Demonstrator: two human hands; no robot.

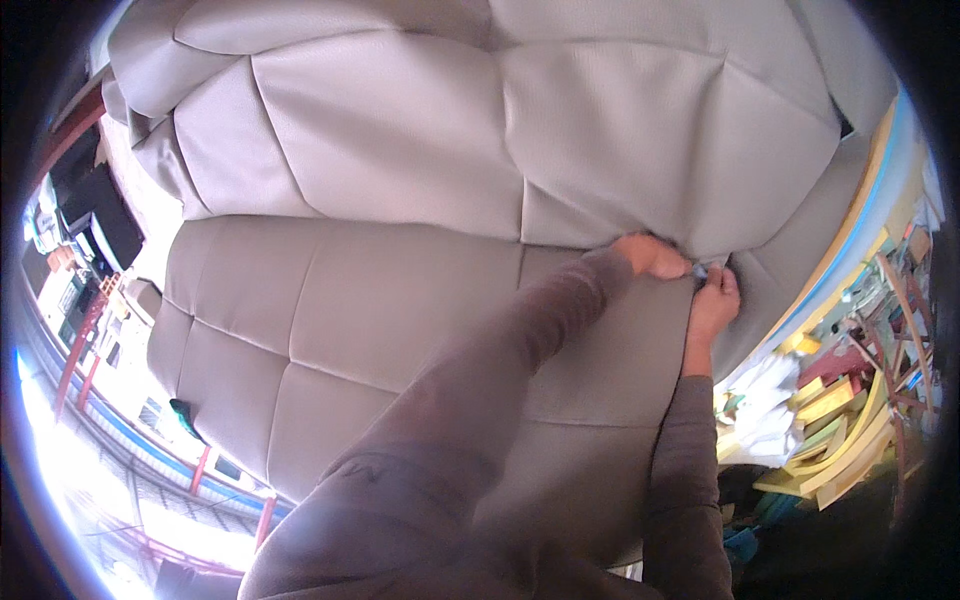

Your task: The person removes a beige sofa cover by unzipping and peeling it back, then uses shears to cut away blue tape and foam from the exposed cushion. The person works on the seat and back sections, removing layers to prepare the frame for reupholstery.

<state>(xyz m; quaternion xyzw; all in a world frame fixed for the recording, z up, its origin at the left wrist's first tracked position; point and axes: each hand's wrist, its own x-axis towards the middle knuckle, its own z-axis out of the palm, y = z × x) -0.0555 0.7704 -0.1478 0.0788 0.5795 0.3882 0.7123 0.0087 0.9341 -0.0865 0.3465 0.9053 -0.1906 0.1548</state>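
A large grey-beige sofa cover or upholstered seat, in smooth leather-like material with stitched panels, fills most of the view. My left hand is closed at the right part of the crease between backrest and seat, its fingertips pointing right. Just beside it, my right hand is closed with thumb and fingers pinched together, near the seat's right edge. A small bluish-grey bit shows between the two hands; its kind is too small to tell. Fingers partly hide what each hand grips.
Along the right runs a curved edge with yellow foam and a blue strip. Beyond it lie yellow foam offcuts, white crumpled material and wooden pieces. Red posts stand at the left. A small green item sits at the seat's left edge.
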